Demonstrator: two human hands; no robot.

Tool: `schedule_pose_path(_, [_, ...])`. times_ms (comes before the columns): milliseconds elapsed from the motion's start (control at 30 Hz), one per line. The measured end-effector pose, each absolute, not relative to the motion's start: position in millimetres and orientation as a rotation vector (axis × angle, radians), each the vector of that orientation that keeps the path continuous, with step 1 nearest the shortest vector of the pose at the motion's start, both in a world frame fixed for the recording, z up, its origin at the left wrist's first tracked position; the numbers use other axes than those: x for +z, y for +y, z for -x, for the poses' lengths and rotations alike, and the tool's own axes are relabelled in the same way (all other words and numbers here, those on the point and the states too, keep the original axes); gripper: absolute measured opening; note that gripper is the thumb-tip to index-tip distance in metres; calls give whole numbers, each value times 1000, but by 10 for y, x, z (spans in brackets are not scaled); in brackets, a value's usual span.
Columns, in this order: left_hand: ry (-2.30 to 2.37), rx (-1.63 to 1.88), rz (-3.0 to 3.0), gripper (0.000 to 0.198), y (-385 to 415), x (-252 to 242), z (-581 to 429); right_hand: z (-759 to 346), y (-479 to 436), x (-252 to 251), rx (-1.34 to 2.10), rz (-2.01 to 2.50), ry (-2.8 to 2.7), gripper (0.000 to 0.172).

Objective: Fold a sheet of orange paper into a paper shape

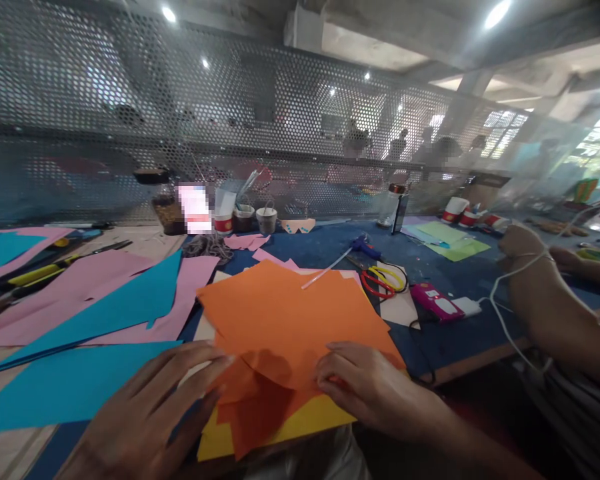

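Note:
A stack of orange paper sheets (pixel 300 313) lies unevenly in front of me, over yellow paper (pixel 315 420). At its lower left edge is my left hand (pixel 155 407), its fingers stretched and apart, with the fingertips touching the orange paper. Something pale shows between those fingers, too covered to name. My right hand (pixel 360 383) rests at the stack's right side with fingers curled; a bit of orange paper shows between them. One front orange sheet sits askew, its lower corner hanging over the yellow. Shadows of the hands fall on the sheets.
Blue sheets (pixel 90 380) and pink paper (pixel 110 273) lie left. Beyond the stack are a glue gun (pixel 365 247), scissors (pixel 385 279) and a magenta box (pixel 436 301) with a white cable. Cups and jars line the mesh partition (pixel 260 100). Another person's arm (pixel 545 293) reaches in from the right.

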State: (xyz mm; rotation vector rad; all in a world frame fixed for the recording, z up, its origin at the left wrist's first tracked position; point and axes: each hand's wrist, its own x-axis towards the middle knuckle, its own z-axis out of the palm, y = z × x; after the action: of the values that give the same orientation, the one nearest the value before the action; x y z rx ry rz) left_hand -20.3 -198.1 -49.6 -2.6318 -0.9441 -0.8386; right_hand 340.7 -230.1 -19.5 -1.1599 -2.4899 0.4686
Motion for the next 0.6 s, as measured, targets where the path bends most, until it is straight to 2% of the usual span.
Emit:
schedule_pose_path(100, [-756, -903, 2626, 27, -1952, -287, -107, -3401, -2323, -210, 452, 1173, -2465, 24])
schedule_pose_path(167, [-704, -860, 2695, 34, -1960, -239, -288, -3382, -2341, -247, 454, 1165, -2422, 26])
schedule_pose_path(267, [-694, -743, 2756, 25, -1957, -338, -467, -3345, -2381, -319, 523, 1180, -2301, 24])
schedule_pose_path(333, [-757, -723, 2796, 36, -1946, -459, -507, -3337, -2390, -360, 603, 1201, -2247, 22])
schedule_pose_path(433, [-758, -705, 2847, 32, -1940, -600, -473, -3384, -2277, -371, 646, 1192, -2259, 22])
schedule_pose_path(600, [-733, -760, 2800, 28, -1979, -725, -394, -3531, -1607, -225, 101, 1349, -2385, 25])
